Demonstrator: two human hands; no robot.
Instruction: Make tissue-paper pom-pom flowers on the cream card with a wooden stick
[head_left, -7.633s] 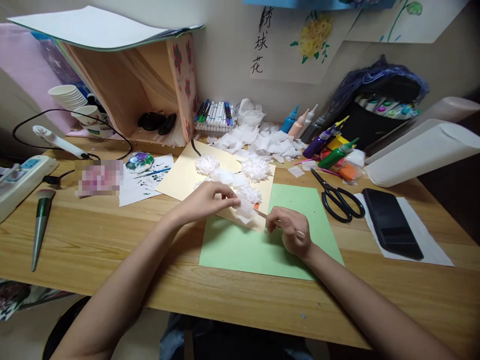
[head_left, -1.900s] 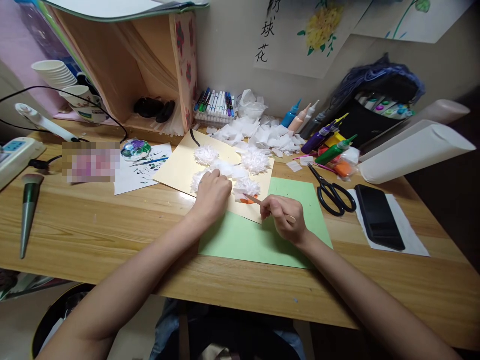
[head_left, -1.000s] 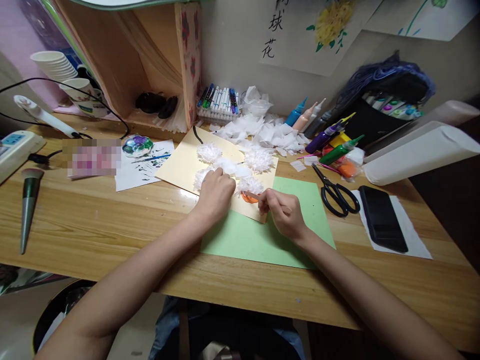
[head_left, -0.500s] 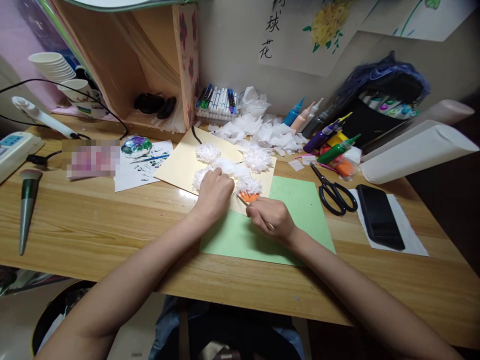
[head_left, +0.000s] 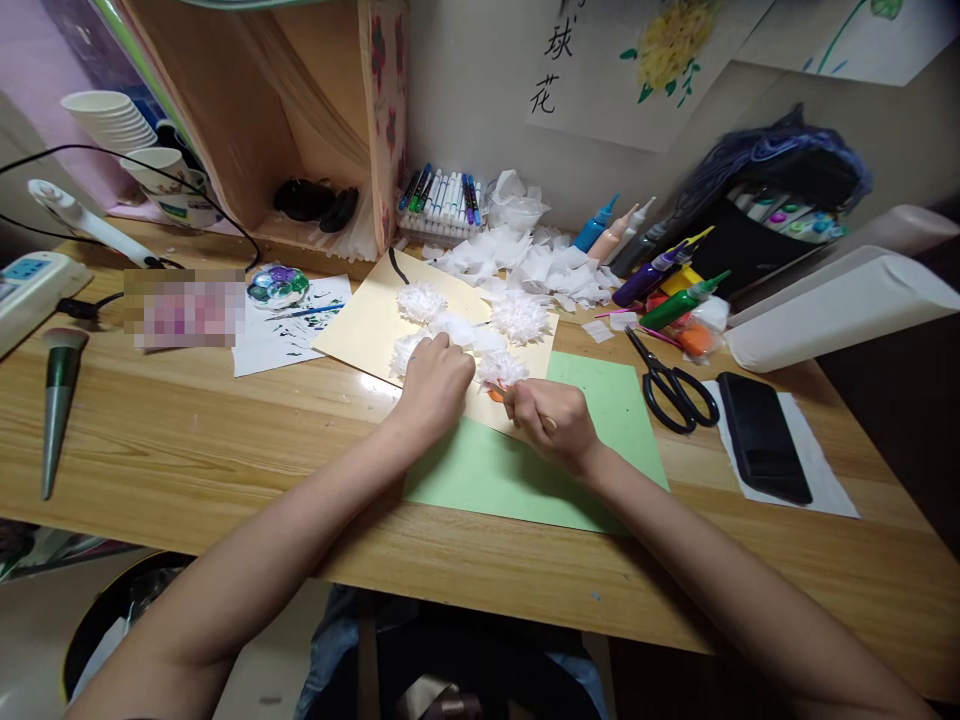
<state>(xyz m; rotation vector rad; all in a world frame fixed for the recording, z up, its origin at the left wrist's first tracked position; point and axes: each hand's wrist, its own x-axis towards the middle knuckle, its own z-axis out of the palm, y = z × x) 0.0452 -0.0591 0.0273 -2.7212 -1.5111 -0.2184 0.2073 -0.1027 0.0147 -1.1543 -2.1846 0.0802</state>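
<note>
Pressing down near the middle of the frame, the left hand [head_left: 437, 382] rests curled with its fingers on the fluffy white paper flowers [head_left: 517, 316], which sit on the yellow card [head_left: 360, 330]. Just to its right, the right hand [head_left: 550, 424] is closed around a thin stick [head_left: 551, 424], and the stick's tip touches an orange blob [head_left: 494, 395] under the nearest flower. Black scissors [head_left: 673, 384] lie well to the right, past the green paper [head_left: 615, 400].

left hand [head_left: 435, 385]: curled, palm down, forearm stretched forward | right hand [head_left: 551, 425]: fisted, fingers pinched shut, just beside left | both arms bare
</note>
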